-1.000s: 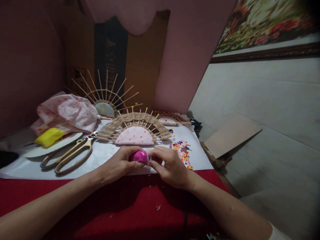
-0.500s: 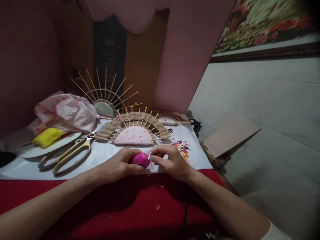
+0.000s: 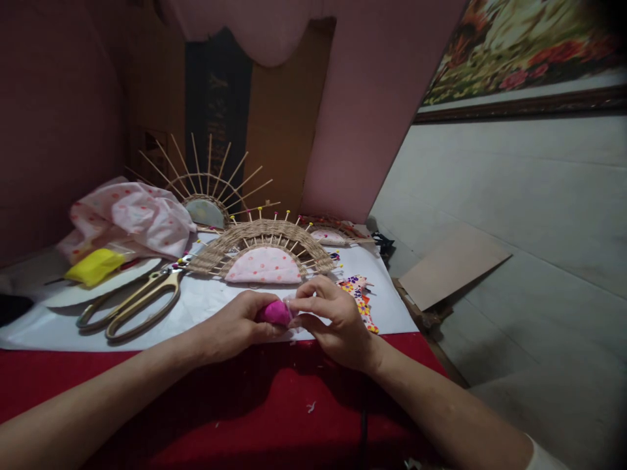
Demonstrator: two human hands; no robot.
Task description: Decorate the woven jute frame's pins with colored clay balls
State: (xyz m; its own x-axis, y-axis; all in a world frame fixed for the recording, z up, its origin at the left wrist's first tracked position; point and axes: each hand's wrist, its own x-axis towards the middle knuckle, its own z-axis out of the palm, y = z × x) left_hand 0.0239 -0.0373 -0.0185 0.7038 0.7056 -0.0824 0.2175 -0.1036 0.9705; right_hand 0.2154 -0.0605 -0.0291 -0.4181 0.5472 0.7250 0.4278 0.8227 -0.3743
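A small, soft-looking magenta packet (image 3: 275,313) is gripped between the thumb and fingers of my left hand (image 3: 240,323). My right hand (image 3: 333,320) pinches the clear plastic at the packet's right end; its fingertips partly hide that end. Just behind my hands stands a woven half-round piece (image 3: 267,230) with a pink dotted fabric centre (image 3: 264,266) and coloured pinheads on its sticks. To the right of my right hand lies a flower-patterned fabric piece (image 3: 361,301).
Gold-handled scissors (image 3: 142,307) and a yellow packet (image 3: 95,266) lie at the left, before crumpled dotted fabric (image 3: 130,219). Behind are a half-round stick frame (image 3: 210,176) and another woven piece (image 3: 337,234). White paper (image 3: 206,313) covers part of the red cloth (image 3: 235,405).
My right fingers have closed in against the packet's end, and the clear plastic that hung there is now mostly covered. The left hand keeps its hold.
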